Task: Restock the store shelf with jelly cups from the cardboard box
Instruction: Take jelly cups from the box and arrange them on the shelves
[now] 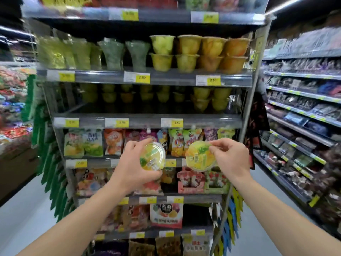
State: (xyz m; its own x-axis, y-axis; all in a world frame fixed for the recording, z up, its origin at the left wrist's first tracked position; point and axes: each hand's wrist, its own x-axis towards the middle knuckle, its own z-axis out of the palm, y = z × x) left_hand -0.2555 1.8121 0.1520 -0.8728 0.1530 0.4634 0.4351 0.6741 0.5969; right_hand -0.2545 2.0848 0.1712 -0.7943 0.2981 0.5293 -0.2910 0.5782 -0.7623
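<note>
My left hand (134, 167) grips a yellow jelly cup (152, 158), its printed lid facing me. A second yellow jelly cup (200, 156) hangs from the fingertips of my right hand (230, 159), pinched at its upper rim. Both cups are held up in front of the store shelf (147, 122), level with the pouch row. Stacked yellow and orange jelly cups (199, 54) fill the right of the second tier. The tier below holds more jelly cups (210, 98) set back, with dark bare space in front. No cardboard box is in view.
Drink pouches (110, 143) and snack bags (166, 215) fill the lower tiers. Price tags (142, 77) line the shelf edges. An aisle with a long rack of packaged goods (302, 111) runs on the right; a heap of sweets (13, 100) lies left.
</note>
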